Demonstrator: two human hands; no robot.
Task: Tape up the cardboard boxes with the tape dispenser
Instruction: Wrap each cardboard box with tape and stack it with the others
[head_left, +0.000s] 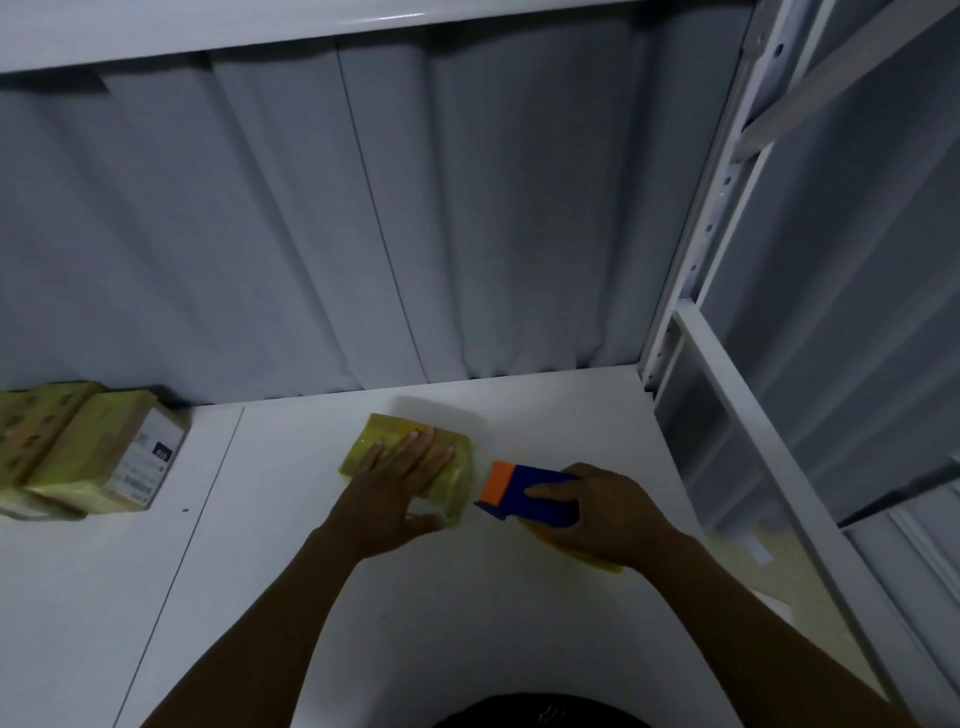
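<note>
A small cardboard box (379, 434) wrapped in yellowish tape lies on the white table (311, 597), near the middle. My left hand (400, 480) lies flat on top of it, fingers straight, thumb against its near side. My right hand (608, 512) grips a blue and orange tape dispenser (524, 491) just right of the box, its orange end almost touching the box's right edge. A yellow roll of tape (597, 561) shows under my right hand.
Two taped boxes (98, 452), one with a white label, stand stacked at the table's far left. A grey curtain (363, 234) hangs behind. A white metal shelf frame (727, 405) borders the right side.
</note>
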